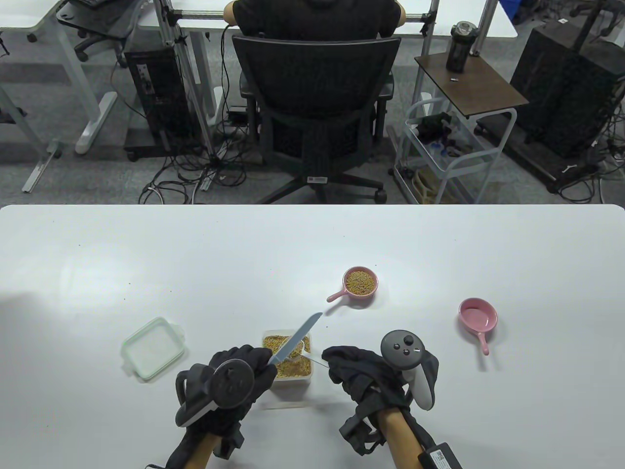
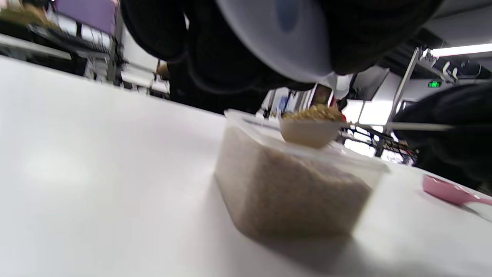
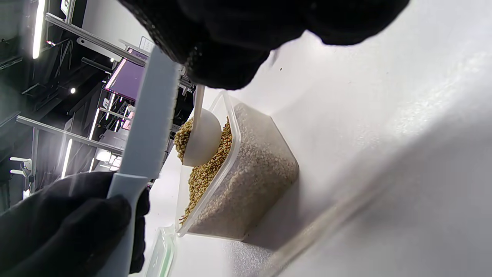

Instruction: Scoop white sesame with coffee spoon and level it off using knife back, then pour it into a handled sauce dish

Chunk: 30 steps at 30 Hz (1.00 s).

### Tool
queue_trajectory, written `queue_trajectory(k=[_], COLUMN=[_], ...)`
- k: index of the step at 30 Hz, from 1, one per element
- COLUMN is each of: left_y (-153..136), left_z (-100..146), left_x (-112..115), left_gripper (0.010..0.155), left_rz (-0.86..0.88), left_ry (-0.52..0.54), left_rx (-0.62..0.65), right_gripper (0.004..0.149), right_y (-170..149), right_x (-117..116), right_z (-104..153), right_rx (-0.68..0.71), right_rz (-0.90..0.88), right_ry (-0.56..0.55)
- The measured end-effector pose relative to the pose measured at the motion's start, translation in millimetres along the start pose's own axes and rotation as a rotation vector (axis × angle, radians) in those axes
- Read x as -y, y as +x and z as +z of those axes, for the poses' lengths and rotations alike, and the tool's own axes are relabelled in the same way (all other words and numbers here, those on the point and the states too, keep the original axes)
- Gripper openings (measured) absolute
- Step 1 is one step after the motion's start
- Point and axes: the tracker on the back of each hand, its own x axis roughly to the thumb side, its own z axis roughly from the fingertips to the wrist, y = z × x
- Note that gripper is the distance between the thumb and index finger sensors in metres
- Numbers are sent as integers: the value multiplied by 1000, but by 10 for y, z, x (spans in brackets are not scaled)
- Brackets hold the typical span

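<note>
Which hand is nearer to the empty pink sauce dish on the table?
The right hand. It holds the spoon over the sesame container, just left of the empty pink dish. The left hand, gripping the knife, is beyond the container, farther from the dish.

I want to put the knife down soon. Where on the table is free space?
Bare white table lies left of and beyond the clear square lid, and between the two pink handled dishes. Around the clear sesame container it is crowded.

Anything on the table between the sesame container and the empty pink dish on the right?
Only the right hand, gripping the spoon; past it, bare table up to the empty dish, per the table view.
</note>
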Motion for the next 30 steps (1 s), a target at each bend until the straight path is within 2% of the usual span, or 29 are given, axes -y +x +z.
queue_trajectory(k=[7,13,30], left_y=[47,26,-77], left_z=[-23,-27,-32], left_x=[45,30,3], left_gripper=[46,46,46], left_rz=[-25,-25,-82], left_ry=[-27,-69,-43], left_rx=[-5,-58,-123], right_gripper=[36,36,37], right_y=[13,19,34], right_x=[-12,-21,-8], right_z=[7,12,26], right_rx=[11,12,23], right_rz=[18,38,29], right_ry=[-4,-2,1])
